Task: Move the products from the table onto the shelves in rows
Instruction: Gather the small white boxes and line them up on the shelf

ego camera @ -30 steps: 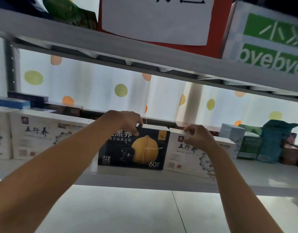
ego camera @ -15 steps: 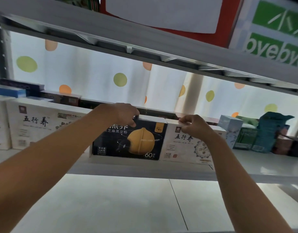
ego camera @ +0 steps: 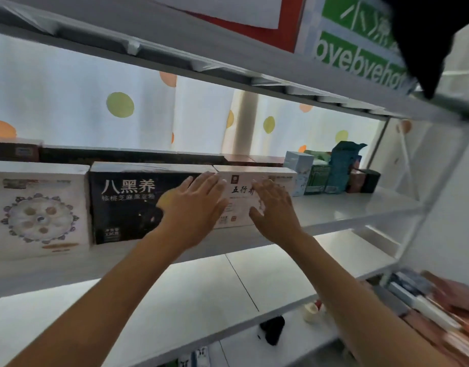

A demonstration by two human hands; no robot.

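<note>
Head view: you are squaring boxes into a row.
Your left hand and right hand, fingers spread flat, are pushing the black box and white box back.

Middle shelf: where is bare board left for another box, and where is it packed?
Bare board lies along the middle shelf front edge, right of the white box and before the small cartons. The shelf below looks bare too. Packed: white box, black box and left white box stand side by side.
</note>
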